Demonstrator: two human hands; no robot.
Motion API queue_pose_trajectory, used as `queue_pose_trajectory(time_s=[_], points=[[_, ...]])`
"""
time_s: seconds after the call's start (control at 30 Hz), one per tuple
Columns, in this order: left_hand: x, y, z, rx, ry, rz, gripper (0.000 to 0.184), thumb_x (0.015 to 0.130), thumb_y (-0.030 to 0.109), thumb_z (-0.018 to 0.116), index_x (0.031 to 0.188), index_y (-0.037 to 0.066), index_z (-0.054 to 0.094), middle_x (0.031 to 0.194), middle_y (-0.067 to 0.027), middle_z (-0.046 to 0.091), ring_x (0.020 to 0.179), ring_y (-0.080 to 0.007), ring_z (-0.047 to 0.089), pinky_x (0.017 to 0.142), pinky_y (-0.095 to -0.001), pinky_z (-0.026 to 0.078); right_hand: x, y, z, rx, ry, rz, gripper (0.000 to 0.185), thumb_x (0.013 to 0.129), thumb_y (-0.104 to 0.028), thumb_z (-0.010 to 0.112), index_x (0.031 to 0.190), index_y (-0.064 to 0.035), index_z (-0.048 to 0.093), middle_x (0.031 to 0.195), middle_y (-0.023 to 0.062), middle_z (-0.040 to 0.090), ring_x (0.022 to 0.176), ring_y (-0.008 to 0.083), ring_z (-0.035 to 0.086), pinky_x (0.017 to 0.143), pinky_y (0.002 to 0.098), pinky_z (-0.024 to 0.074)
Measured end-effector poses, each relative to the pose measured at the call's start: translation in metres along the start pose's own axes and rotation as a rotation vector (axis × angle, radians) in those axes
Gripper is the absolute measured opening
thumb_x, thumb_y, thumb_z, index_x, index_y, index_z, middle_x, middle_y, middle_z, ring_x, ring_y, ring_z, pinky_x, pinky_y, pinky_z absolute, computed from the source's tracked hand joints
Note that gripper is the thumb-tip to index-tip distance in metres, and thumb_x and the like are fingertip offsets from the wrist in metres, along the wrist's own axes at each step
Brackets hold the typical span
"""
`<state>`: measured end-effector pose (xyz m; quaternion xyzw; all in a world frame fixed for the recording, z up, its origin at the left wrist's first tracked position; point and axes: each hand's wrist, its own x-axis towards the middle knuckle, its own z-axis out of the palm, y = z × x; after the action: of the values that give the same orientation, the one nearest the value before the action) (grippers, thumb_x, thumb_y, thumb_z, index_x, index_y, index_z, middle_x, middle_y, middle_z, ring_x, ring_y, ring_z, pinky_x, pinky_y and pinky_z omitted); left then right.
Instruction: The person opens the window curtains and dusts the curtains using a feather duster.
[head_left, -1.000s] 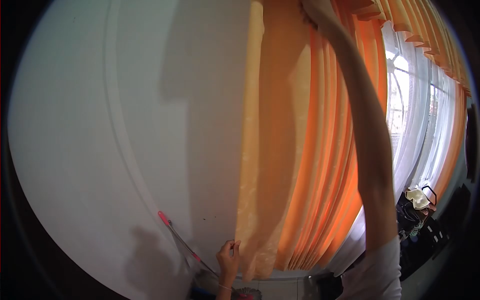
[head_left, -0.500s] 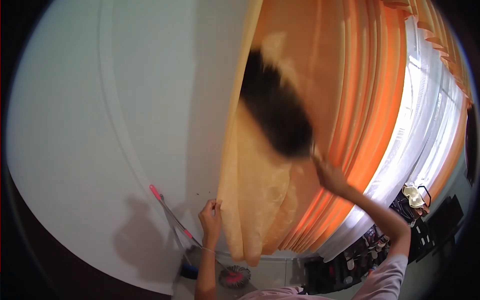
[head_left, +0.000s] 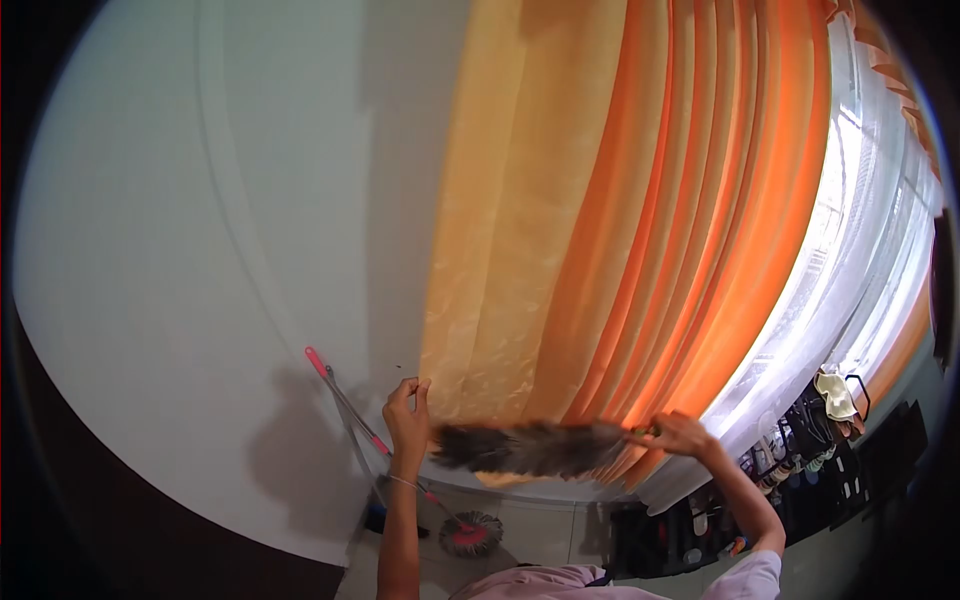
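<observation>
An orange and gold curtain (head_left: 520, 230) hangs from above, its folds running down past my hands. My left hand (head_left: 406, 415) pinches the curtain's left edge low down, beside the wall. In my right hand (head_left: 675, 436) is the handle of a dark feather duster (head_left: 530, 449). The duster lies level across the lower part of the curtain, its feathered tip close to my left wrist. It hides part of the curtain's bottom. A little motion blur softens the feathers.
A spin mop (head_left: 470, 534) with a pink and grey handle leans on the pale wall (head_left: 290, 200) at left. White sheer curtains (head_left: 800, 310) cover the window at right. Below them, a dark rack (head_left: 680, 540) holds several small items. Tiled floor lies underneath.
The duster has swept down from high on the curtain to its lower part and turned level. My right hand has lowered with it. The curtain's left edge hangs flatter; my left hand still holds it.
</observation>
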<state>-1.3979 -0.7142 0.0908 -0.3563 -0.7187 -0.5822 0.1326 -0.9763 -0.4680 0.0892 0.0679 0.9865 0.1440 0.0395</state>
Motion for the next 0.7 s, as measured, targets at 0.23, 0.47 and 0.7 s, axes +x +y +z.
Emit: queue_pose_trajectory(time_s=[0.23, 0.47, 0.7], points=[[-0.017, 0.015, 0.011, -0.07, -0.007, 0.035, 0.015, 0.09, 0.012, 0.066, 0.09, -0.003, 0.064, 0.086, -0.0175, 0.068, 0.081, -0.0347, 0.064, 0.074, -0.0409, 0.049, 0.039, -0.017, -0.028, 0.562, 0.87, 0.344, 0.045, 0.09, 0.0, 0.059, 0.133, -0.0157, 0.054, 0.088, 0.0164, 0.058, 0.07, 0.035, 0.063, 0.055, 0.0382, 0.05], [-0.021, 0.028, 0.017, -0.052, 0.05, 0.141, 0.012, 0.09, 0.008, 0.065, 0.09, -0.004, 0.063, 0.088, -0.0158, 0.066, 0.079, -0.0326, 0.064, 0.073, -0.0389, 0.049, 0.008, -0.108, 0.137, 0.475, 0.117, 0.192, 0.062, 0.085, -0.009, 0.054, 0.143, -0.0252, 0.039, 0.109, 0.0196, 0.059, 0.082, 0.0402, 0.066, 0.07, 0.0497, 0.0548], [-0.031, 0.058, 0.037, -0.121, 0.127, 0.107, 0.015, 0.092, 0.001, 0.06, 0.107, 0.0, 0.064, 0.111, -0.0173, 0.057, 0.088, -0.0277, 0.061, 0.076, -0.0366, 0.05, -0.107, -0.174, 0.207, 0.524, -0.335, 0.625, 0.051, 0.083, -0.018, 0.058, 0.132, -0.0301, 0.052, 0.095, 0.016, 0.068, 0.085, 0.0357, 0.068, 0.068, 0.0469, 0.0549]])
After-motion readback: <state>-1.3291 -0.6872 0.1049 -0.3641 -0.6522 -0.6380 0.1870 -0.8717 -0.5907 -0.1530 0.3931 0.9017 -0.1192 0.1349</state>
